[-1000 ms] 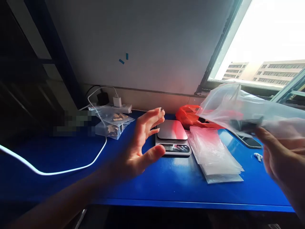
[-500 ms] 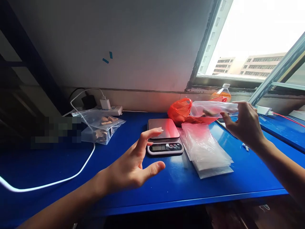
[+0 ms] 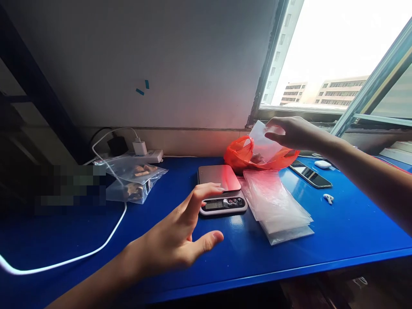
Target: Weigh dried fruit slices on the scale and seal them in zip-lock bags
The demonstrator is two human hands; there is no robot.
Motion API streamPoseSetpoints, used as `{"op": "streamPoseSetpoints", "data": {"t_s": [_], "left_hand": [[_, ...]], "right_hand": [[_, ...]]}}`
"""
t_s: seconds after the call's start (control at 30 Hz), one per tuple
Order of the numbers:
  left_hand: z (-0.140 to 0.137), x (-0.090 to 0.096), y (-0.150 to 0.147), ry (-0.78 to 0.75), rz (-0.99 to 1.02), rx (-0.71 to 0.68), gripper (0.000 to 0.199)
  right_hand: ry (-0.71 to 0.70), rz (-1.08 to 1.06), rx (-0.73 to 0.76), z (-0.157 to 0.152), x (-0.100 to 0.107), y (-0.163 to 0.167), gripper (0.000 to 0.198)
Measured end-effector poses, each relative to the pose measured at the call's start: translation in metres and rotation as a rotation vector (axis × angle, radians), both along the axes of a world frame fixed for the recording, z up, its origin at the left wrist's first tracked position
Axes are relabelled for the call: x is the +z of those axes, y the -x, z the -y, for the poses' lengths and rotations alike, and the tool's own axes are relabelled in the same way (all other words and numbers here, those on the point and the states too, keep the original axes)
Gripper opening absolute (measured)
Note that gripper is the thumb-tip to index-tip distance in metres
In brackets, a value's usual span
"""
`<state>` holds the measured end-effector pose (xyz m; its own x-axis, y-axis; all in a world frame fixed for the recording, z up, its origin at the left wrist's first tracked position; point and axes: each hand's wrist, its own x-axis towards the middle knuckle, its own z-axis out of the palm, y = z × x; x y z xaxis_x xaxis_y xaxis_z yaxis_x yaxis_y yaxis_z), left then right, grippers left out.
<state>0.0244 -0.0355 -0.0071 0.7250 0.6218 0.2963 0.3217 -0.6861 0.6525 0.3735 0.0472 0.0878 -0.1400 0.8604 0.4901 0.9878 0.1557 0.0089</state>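
Observation:
My right hand [image 3: 285, 128] pinches the upper edge of a clear plastic bag [image 3: 262, 141], which hangs over the mouth of an orange-red carrier bag [image 3: 240, 156]. Something brownish shows at the clear bag's lower end. With thumb and fingers apart and nothing between them, my left hand [image 3: 183, 227] hovers in front of a kitchen scale [image 3: 222, 176] with a small display. Beside the scale lies a stack of clear plastic bags [image 3: 280, 210]. Two clear bags with brown pieces [image 3: 138, 184] lie at the left.
A white cable [image 3: 112, 236] curves across the blue table [image 3: 251, 266] at the left, near a power strip [image 3: 154, 156]. At the right lie a phone [image 3: 310, 174], a white earbud [image 3: 328, 198] and its case [image 3: 322, 164]. A window stands behind.
My right hand has moved left and up, tilting the clear bag from lying sideways to upright over the carrier bag. My left hand stays nearly still. The phone and earbud case have come into fuller view.

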Motion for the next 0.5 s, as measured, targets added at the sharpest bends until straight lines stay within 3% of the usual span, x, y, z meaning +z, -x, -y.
{"op": "streamPoseSetpoints", "data": {"t_s": [0.13, 0.2, 0.3, 0.43, 0.5], "left_hand": [[-0.001, 0.001, -0.001, -0.004, -0.005, -0.004, 0.059], [-0.001, 0.002, -0.001, 0.005, -0.020, -0.007, 0.057], [-0.001, 0.003, -0.001, 0.006, -0.033, -0.012, 0.055], [-0.003, 0.002, 0.000, 0.048, -0.028, 0.004, 0.052], [-0.006, -0.001, 0.000, 0.081, -0.016, 0.034, 0.048]], "right_hand": [[-0.006, 0.010, -0.056, 0.004, 0.012, -0.002, 0.026], [-0.168, -0.068, -0.117, 0.010, 0.015, -0.004, 0.034], [-0.485, -0.200, -0.202, 0.017, 0.010, -0.007, 0.028], [-0.849, -0.427, -0.146, 0.023, -0.008, -0.003, 0.013], [-0.938, -0.596, -0.097, 0.029, -0.019, 0.008, 0.013]]}}
